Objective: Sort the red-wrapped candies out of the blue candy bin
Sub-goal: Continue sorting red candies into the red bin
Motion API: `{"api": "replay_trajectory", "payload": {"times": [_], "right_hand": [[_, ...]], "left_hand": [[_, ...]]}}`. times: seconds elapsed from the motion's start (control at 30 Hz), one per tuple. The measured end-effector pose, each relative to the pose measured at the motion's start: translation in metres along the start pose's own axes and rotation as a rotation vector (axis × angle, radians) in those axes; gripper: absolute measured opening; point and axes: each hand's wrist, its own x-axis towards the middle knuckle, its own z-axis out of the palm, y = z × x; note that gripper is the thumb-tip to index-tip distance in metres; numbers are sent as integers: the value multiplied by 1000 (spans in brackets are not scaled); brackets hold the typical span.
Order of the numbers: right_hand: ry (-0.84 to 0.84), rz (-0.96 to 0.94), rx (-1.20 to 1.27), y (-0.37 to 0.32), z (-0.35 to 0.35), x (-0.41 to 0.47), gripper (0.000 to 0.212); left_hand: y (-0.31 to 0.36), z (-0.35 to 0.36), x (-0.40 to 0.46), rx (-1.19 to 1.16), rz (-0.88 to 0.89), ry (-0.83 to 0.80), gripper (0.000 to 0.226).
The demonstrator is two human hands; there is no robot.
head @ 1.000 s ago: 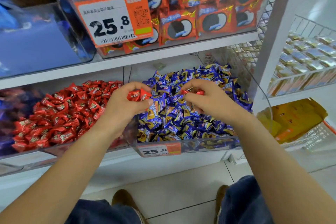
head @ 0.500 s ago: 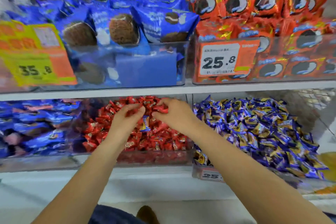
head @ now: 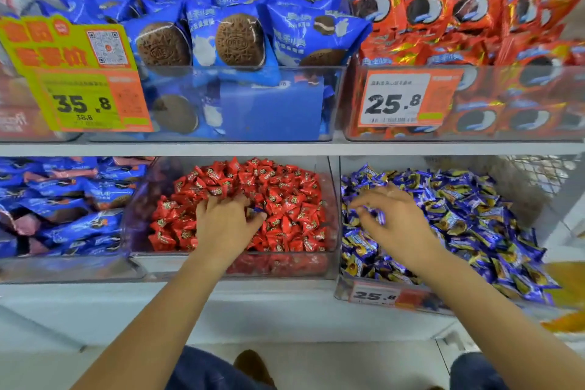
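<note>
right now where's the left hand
In the head view the left hand lies on the pile of red candies in the middle lower bin, left of the blue candy bin where the right hand is.

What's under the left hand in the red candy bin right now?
Red-wrapped candies fill the bin around the left hand. A bit of blue wrapper shows by the fingers; whatever lies beneath the palm is covered.

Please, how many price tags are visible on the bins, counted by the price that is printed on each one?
35.8 tag: 1
25.8 tags: 2 (upper 25.8 tag, lower 25.8 tag)
Total: 3
</note>
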Motion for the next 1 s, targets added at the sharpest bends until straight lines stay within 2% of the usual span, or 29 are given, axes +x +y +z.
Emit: {"api": "replay_trajectory", "payload": {"times": [0.1,0.17,0.23,0.27,0.33,0.4,0.47,0.53,0.67,0.83,0.9,1.0], "right_hand": [[38,100,-10,19,-16,-19,17],[38,184,-5,35,-28,-30,19],[40,313,43,51,-45,-40,17],[52,374,79,57,-53,-44,16],[113,447,124,66,-66,-52,16],[179,460,158,72,-75,-59,17],[187,464,179,76,-80,-66,17],[171,463,185,80,-84,-71,17],[197,448,175,90,-96,-72,16],[288,494,-50,109,-118,-77,18],[315,516,-182,118,-121,-90,20],[227,533,-285,127,-116,-106,20]], "left_hand": [[6,5,2,-39,-35,22,36],[10,4,0,-124,-27,168,32],[26,-5,-9,-304,47,350,29],[40,-12,-17,-417,102,384,29],[78,-23,-32,-563,233,329,33],[115,-21,-41,-570,376,208,39],[143,-13,-42,-445,467,99,50],[156,-3,-38,-273,476,53,58],[163,15,-45,-236,645,31,39],[182,27,-50,-326,769,-460,27],[200,28,-43,-234,813,-658,33],[227,26,-31,19,831,-1035,48]]}}
